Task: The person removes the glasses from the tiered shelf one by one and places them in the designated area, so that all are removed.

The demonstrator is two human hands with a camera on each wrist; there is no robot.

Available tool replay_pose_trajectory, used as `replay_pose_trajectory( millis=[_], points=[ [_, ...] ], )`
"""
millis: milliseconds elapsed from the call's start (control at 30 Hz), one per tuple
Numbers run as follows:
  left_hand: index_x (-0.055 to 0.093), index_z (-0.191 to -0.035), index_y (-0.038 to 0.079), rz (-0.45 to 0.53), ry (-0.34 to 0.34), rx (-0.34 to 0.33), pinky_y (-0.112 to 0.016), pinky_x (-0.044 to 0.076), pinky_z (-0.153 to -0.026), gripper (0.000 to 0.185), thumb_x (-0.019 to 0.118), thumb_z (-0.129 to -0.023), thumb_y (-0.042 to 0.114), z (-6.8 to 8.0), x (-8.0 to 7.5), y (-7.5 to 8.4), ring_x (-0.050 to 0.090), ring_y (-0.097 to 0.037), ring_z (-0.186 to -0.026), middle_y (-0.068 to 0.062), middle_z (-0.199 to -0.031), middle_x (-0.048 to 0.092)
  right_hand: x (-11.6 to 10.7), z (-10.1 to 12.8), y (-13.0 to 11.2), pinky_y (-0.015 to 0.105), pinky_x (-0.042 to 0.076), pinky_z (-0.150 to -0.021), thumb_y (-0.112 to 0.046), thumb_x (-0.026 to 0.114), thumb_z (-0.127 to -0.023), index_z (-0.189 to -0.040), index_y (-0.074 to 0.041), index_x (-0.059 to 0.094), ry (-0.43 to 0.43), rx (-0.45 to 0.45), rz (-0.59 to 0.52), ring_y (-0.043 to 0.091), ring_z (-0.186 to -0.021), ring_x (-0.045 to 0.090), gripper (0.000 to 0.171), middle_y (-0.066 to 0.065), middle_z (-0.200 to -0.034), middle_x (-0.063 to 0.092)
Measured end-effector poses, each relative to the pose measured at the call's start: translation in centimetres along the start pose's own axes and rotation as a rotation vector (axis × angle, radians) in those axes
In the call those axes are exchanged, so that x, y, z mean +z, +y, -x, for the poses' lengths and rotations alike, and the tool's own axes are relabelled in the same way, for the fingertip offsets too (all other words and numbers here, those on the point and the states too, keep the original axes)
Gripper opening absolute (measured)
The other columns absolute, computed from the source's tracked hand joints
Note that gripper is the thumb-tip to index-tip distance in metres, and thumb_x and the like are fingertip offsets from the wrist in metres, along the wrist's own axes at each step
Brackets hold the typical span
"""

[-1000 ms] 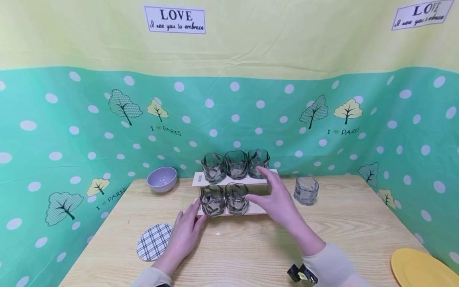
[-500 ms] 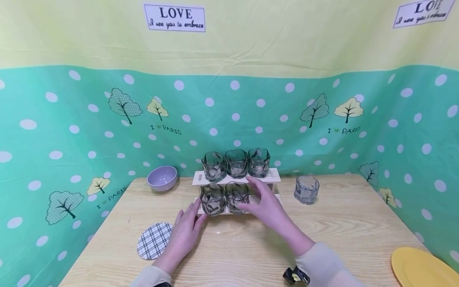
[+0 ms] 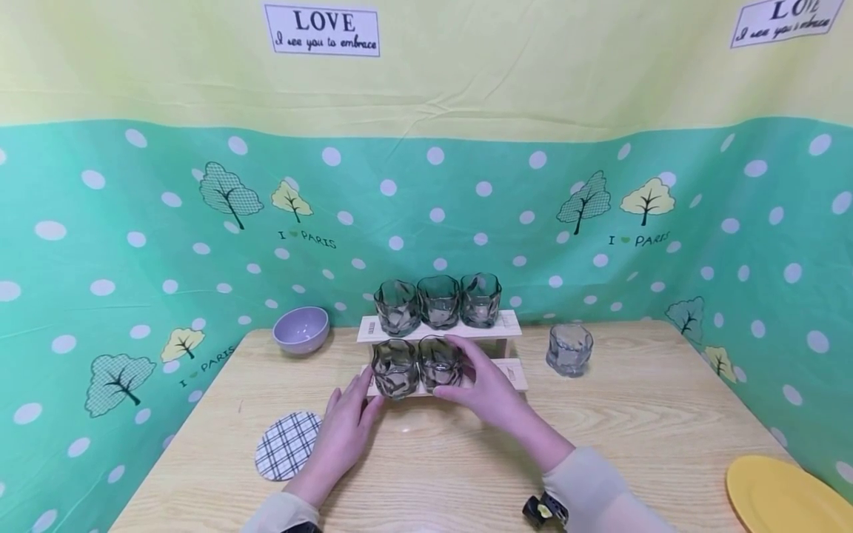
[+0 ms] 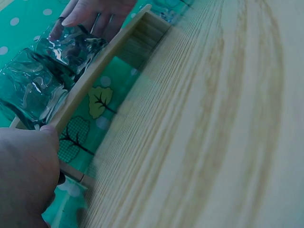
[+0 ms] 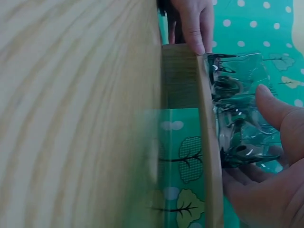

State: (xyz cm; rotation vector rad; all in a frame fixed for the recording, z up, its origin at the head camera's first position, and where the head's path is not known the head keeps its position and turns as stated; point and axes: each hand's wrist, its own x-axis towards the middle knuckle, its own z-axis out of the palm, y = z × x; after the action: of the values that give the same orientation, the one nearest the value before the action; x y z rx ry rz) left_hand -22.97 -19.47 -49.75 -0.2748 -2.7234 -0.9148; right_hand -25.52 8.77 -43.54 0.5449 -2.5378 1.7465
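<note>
A two-tier wooden rack [image 3: 509,374] stands at the back of the table. Three grey tinted glasses [image 3: 438,303] line its upper tier, and two more sit on the lower one. My left hand [image 3: 343,433] grips the lower tier's left end, its thumb [image 4: 49,135] on the front edge, close beside the left glass [image 3: 395,370]. Around the lower tier's right glass [image 3: 438,366] curls my right hand [image 3: 489,389]. In the right wrist view its thumb [image 5: 270,107] is at the near side of that glass, with the fingers partly hidden behind.
A clear glass [image 3: 569,351] stands on the table right of the rack. A purple bowl [image 3: 301,331] is at the back left. Nearer lies a round checked coaster [image 3: 286,448], and a yellow plate [image 3: 786,496] is at the front right. A patterned cloth [image 3: 426,192] hangs behind.
My right hand has moved left and down, from the upper tier's right glass to the lower tier's right glass, and closed around it. My left hand has kept its place on the rack.
</note>
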Motion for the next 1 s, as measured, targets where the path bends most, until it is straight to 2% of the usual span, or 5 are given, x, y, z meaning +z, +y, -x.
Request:
replay_pose_trajectory(
  millis=[367, 500, 767, 1000],
  points=[
    [0.034, -0.173, 0.005, 0.004, 0.0, -0.005, -0.067, 0.013, -0.133, 0.067, 0.061, -0.115, 0.03, -0.1, 0.0, 0.1, 0.04, -0.045, -0.158, -0.024, -0.169, 0.044, 0.0, -0.1, 1.0, 0.045, 0.034, -0.129, -0.026, 0.092, -0.092, -0.17, -0.031, 0.041, -0.046, -0.016, 0.021, 0.034, -0.157, 0.044, 0.093, 0.008, -0.17, 0.045],
    [0.034, -0.173, 0.005, 0.004, -0.005, -0.012, -0.067, 0.013, -0.134, 0.068, 0.061, -0.116, 0.03, -0.1, -0.1, 0.2, 0.04, -0.045, -0.158, -0.024, -0.17, 0.043, 0.0, -0.1, 1.0, 0.046, 0.034, -0.129, -0.025, 0.09, -0.094, -0.17, -0.029, 0.041, -0.049, -0.028, 0.016, 0.034, -0.157, 0.044, 0.09, 0.009, -0.169, 0.046],
    [0.034, -0.173, 0.006, 0.002, -0.001, -0.007, -0.067, 0.013, -0.133, 0.068, 0.061, -0.115, 0.031, 0.0, -0.1, 0.1, 0.04, -0.044, -0.158, -0.024, -0.169, 0.044, 0.1, -0.2, 1.1, 0.051, 0.036, -0.128, -0.021, 0.089, -0.095, -0.168, -0.024, 0.045, -0.031, -0.072, 0.004, 0.039, -0.153, 0.048, 0.084, 0.014, -0.164, 0.051],
    [0.034, -0.173, 0.006, 0.002, 0.001, -0.003, -0.067, 0.013, -0.133, 0.068, 0.061, -0.115, 0.031, 0.0, 0.0, 0.0, 0.04, -0.044, -0.158, -0.022, -0.169, 0.044, 0.3, -0.3, 1.2, 0.046, 0.041, -0.126, -0.022, 0.091, -0.093, -0.165, -0.026, 0.049, 0.003, -0.03, 0.018, 0.034, -0.148, 0.055, 0.084, 0.008, -0.156, 0.057]
  ],
)
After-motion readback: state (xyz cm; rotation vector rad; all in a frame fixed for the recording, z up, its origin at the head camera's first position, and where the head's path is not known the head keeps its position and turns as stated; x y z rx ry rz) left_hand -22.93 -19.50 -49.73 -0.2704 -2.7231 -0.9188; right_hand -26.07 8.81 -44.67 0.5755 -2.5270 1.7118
